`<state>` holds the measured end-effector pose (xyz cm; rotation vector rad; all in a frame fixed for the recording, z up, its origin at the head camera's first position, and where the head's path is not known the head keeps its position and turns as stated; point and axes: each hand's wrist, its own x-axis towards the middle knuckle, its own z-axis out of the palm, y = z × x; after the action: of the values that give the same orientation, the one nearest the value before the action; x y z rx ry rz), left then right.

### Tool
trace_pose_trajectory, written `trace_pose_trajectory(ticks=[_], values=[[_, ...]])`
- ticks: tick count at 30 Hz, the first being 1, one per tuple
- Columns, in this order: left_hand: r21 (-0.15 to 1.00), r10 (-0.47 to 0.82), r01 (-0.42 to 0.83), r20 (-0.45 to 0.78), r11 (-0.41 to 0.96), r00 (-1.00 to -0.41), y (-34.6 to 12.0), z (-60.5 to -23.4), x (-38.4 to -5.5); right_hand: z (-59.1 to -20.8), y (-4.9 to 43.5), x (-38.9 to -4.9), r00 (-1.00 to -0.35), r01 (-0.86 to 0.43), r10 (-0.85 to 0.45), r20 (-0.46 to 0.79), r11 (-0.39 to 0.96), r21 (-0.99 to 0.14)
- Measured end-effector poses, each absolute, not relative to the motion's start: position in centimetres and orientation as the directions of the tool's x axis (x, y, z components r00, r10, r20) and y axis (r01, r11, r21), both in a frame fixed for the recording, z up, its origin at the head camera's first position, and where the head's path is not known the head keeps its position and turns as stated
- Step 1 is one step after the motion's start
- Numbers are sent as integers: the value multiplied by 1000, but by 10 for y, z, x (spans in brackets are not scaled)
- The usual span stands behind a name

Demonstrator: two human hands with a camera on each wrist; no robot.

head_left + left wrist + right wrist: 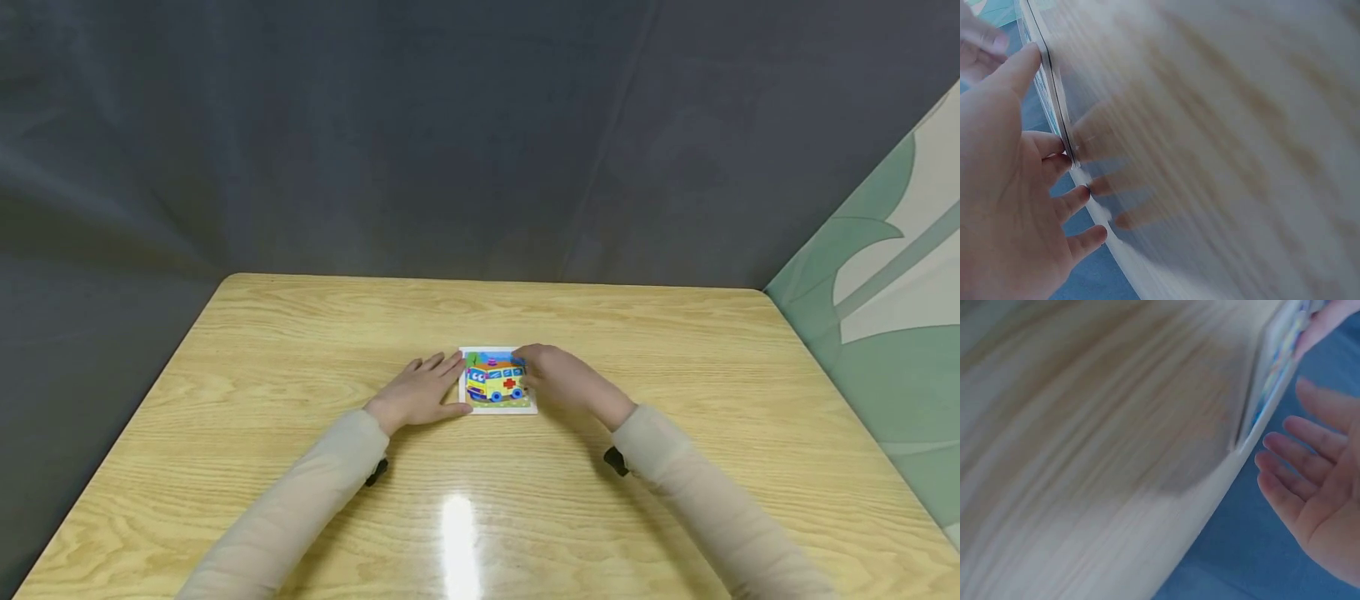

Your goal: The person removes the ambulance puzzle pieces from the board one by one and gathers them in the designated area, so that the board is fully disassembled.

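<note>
A small flat board [491, 390] with a white border lies on the table, its picture showing a yellow ambulance with a red cross. My left hand [422, 392] rests at its left side, fingers spread, with thumb and fingertips touching the edge. In the left wrist view the thumb of the left hand [1010, 169] lies along the board's thin edge [1059, 109]. Over the right edge hovers my right hand [558, 377], covering part of the picture. In the right wrist view this hand [1325, 465] has loosely bent fingers, apart from the board [1272, 372], and holds nothing.
The wooden table [315, 321] has a glossy top with a bright light reflection [459, 542] near the front. A dark curtain [450, 142] hangs behind it and on the left. At the right stands a green and white leaf-patterned panel [892, 333].
</note>
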<state>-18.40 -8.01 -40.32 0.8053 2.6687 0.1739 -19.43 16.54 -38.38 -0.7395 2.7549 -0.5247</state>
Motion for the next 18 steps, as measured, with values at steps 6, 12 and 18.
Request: trace_pose_trajectory(ticks=[6,12,18], values=[[219,556,511,-289,831,-779,-79,-404,-185,-381,143,-209,-886,-294,-446,-128,753,-589],[213,550,508,-301,835,-779,-78,-402,-185,-391,126,-223,-886,-240,-434,-166,733,-637],[215,546,502,-307,838,-780,-79,-402,-185,-395,115,-228,-877,-229,-441,-191,733,-640]])
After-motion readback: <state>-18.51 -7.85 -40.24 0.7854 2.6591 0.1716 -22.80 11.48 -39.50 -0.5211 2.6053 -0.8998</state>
